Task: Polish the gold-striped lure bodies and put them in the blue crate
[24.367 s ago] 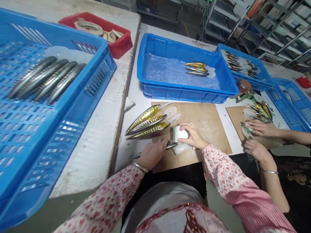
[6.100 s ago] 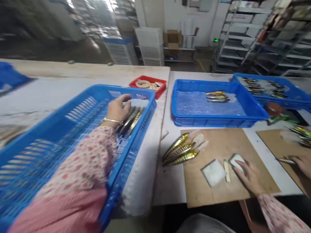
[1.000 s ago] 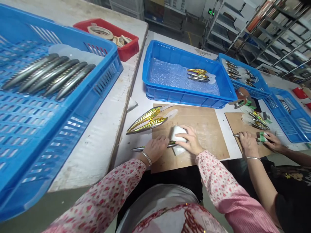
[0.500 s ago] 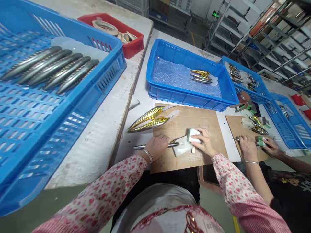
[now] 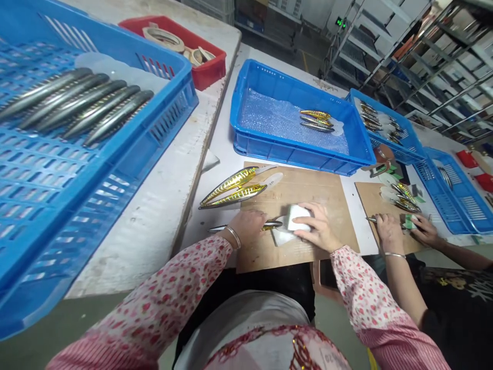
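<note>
My left hand [image 5: 248, 226] is closed around a dark, shiny fishing lure [image 5: 274, 224], which lies across the brown board [image 5: 327, 190]; its middle is hidden under my fingers. In my right hand [image 5: 318, 226] is a white sponge block [image 5: 298, 218], gripped between thumb and fingers. The block sits over the clear lip end of the lure, above a flat white pad [image 5: 282, 237] on the board. Beyond my left hand lie two gold-and-black fishing lures [image 5: 241, 194] with clear lips.
A blue tray [image 5: 300, 151] with several lures stands behind the board. At left, a large blue basket [image 5: 154, 133] holds more lures; a red bin [image 5: 211, 72] holds tape rolls. To the right, a co-worker's hands [image 5: 391, 231] handle a lure on another board.
My right hand has moved the sponge block left, onto the lure's clear lip. The left hand keeps its hold on the lure. The whole view has shifted slightly.
</note>
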Demonstrator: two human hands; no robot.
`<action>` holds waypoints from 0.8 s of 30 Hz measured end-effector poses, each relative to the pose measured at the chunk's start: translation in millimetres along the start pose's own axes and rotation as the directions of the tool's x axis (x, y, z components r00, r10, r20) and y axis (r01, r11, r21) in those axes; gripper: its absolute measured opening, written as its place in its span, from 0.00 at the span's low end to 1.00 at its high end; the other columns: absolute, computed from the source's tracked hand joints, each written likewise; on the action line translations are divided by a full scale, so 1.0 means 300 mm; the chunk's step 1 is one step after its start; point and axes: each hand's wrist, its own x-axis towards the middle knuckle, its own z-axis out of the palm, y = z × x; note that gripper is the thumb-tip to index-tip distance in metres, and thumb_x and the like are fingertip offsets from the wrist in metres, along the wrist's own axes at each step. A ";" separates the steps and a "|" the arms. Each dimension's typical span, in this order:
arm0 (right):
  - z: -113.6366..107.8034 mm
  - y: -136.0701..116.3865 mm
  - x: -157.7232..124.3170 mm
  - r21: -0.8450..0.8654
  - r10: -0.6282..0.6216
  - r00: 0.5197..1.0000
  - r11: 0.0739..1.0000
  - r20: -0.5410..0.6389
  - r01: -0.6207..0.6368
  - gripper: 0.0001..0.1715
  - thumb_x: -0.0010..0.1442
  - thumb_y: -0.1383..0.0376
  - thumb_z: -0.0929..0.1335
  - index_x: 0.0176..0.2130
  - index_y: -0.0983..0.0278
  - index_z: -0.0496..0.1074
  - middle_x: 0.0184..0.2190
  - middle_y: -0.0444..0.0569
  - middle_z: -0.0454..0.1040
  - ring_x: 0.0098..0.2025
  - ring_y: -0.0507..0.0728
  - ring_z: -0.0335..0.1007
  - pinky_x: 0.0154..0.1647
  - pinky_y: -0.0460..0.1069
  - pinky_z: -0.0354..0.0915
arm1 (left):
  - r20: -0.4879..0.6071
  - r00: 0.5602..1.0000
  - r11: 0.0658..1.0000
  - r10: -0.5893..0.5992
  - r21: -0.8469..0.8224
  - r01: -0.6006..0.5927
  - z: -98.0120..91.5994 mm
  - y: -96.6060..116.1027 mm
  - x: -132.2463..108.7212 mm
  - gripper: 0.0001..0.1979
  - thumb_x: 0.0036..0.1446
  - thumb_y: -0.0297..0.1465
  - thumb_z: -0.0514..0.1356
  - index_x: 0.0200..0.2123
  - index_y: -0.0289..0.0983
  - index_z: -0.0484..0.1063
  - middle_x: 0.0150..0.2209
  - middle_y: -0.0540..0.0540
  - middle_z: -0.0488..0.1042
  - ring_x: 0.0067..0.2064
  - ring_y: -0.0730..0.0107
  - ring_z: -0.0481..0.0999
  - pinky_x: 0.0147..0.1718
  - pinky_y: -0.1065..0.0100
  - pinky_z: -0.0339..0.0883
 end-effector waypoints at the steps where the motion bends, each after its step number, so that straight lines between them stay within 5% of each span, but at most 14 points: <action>1: 0.008 -0.014 0.014 -0.009 -0.024 0.999 1.000 0.048 0.024 0.14 0.62 0.53 0.73 0.44 0.56 0.77 0.57 0.49 0.61 0.55 0.67 0.56 0.55 0.60 0.54 | -0.003 1.000 1.000 0.010 -0.004 -0.010 0.001 -0.003 0.003 0.12 0.56 0.32 0.58 0.42 0.32 0.70 0.43 0.39 0.75 0.45 0.59 0.72 0.43 0.64 0.64; 21: 0.035 -0.033 0.027 0.101 -0.060 0.992 0.994 0.112 0.048 0.13 0.63 0.54 0.73 0.45 0.57 0.76 0.55 0.50 0.63 0.54 0.66 0.59 0.54 0.60 0.57 | -0.023 0.994 0.994 0.107 -0.001 -0.107 0.027 -0.027 0.018 0.12 0.57 0.35 0.57 0.40 0.33 0.72 0.40 0.39 0.75 0.43 0.58 0.74 0.40 0.62 0.64; 24: 0.045 -0.009 0.061 0.052 0.015 1.000 0.999 -0.018 -0.015 0.12 0.64 0.53 0.72 0.43 0.58 0.77 0.53 0.51 0.65 0.52 0.66 0.60 0.53 0.60 0.57 | -0.048 0.992 0.993 0.114 0.021 -0.113 0.028 -0.023 0.012 0.12 0.58 0.34 0.57 0.41 0.33 0.71 0.40 0.40 0.75 0.44 0.58 0.74 0.41 0.62 0.65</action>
